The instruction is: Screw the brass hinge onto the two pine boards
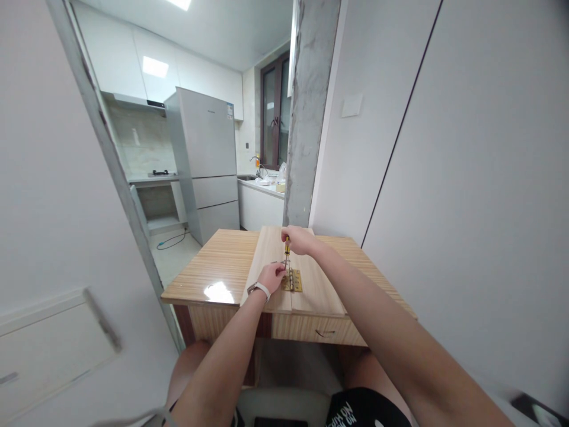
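My right hand [300,240] grips the yellow-and-black handle of a screwdriver [287,246], which stands nearly upright with its tip down. Beneath it lies a brass hinge [297,280], spread flat across the seam between two pale wooden boards [313,299]. My left hand [272,276], with a watch on its wrist, is pinched at the hinge's left leaf, right by the screwdriver's tip. Whatever those fingertips hold is too small to make out, and they cover part of the left leaf. Some small metal pieces [285,261] lie just beyond the hinge.
The boards rest on a wood-grain table [213,261] with a drawer handle [325,333] at its front. A white wall [444,178] runs close on the right. Past the doorway stand a grey fridge [211,142] and a kitchen counter with a sink [246,177].
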`<move>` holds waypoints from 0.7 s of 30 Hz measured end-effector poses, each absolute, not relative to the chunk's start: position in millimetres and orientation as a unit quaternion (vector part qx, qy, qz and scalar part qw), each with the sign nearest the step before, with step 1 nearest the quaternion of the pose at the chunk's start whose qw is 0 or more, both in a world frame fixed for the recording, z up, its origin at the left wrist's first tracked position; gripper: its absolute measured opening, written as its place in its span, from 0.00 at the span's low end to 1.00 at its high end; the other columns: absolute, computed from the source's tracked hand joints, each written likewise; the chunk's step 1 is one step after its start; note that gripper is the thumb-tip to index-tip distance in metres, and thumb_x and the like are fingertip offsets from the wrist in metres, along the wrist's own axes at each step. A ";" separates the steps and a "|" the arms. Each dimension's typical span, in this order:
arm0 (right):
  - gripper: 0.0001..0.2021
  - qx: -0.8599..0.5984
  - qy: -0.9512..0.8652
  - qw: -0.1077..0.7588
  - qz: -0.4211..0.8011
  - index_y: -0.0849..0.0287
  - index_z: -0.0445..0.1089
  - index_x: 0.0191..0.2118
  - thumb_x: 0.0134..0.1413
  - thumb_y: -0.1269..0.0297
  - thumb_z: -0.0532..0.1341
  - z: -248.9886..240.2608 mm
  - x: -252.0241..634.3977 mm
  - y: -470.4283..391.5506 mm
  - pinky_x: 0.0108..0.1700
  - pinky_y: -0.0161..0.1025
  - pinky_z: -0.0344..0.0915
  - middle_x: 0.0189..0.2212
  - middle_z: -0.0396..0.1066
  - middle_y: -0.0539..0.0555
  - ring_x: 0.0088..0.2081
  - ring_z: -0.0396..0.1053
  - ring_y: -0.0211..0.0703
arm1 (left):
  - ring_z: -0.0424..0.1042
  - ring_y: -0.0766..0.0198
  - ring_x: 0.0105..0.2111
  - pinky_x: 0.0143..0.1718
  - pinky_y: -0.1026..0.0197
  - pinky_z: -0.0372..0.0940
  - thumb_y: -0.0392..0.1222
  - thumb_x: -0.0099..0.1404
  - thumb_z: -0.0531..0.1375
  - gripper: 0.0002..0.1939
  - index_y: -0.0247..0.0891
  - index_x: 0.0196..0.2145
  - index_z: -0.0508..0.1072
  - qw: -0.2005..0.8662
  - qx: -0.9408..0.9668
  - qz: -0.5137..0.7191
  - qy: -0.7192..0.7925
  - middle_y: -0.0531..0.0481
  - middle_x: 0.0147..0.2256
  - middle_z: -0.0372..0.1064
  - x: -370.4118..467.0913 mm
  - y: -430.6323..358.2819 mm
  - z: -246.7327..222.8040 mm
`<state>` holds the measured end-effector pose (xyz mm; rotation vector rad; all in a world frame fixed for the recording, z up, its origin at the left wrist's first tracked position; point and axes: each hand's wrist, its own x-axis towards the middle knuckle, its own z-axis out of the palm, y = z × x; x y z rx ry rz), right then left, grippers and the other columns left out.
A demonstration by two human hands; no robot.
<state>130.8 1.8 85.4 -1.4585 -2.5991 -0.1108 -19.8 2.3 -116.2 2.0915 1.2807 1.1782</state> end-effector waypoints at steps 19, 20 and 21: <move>0.16 -0.555 -0.823 0.088 -0.082 0.59 0.79 0.47 0.67 0.51 0.65 90.3 124.2 -9.9 0.46 0.37 0.65 0.46 0.79 0.64 0.49 0.76 0.51 | 0.71 0.63 0.31 0.37 0.62 0.64 0.37 0.67 0.62 0.07 0.36 0.33 0.80 0.220 0.744 0.432 0.461 0.50 0.31 0.77 -18.7 1.6 -114.8; 0.13 -0.536 -0.835 0.095 -0.081 0.59 0.78 0.48 0.67 0.56 0.65 89.6 124.9 -9.0 0.46 0.36 0.64 0.48 0.79 0.62 0.49 0.75 0.49 | 0.71 0.63 0.31 0.37 0.62 0.64 0.37 0.67 0.62 0.07 0.36 0.33 0.80 0.219 0.743 0.431 0.462 0.50 0.31 0.77 -18.9 2.1 -115.4; 0.11 -0.517 -0.846 0.103 -0.081 0.59 0.77 0.50 0.67 0.61 0.65 89.0 125.4 -7.9 0.47 0.35 0.64 0.49 0.78 0.61 0.50 0.75 0.48 | 0.71 0.63 0.31 0.37 0.62 0.64 0.37 0.68 0.62 0.07 0.36 0.33 0.80 0.219 0.742 0.431 0.463 0.50 0.31 0.77 -19.1 2.5 -115.8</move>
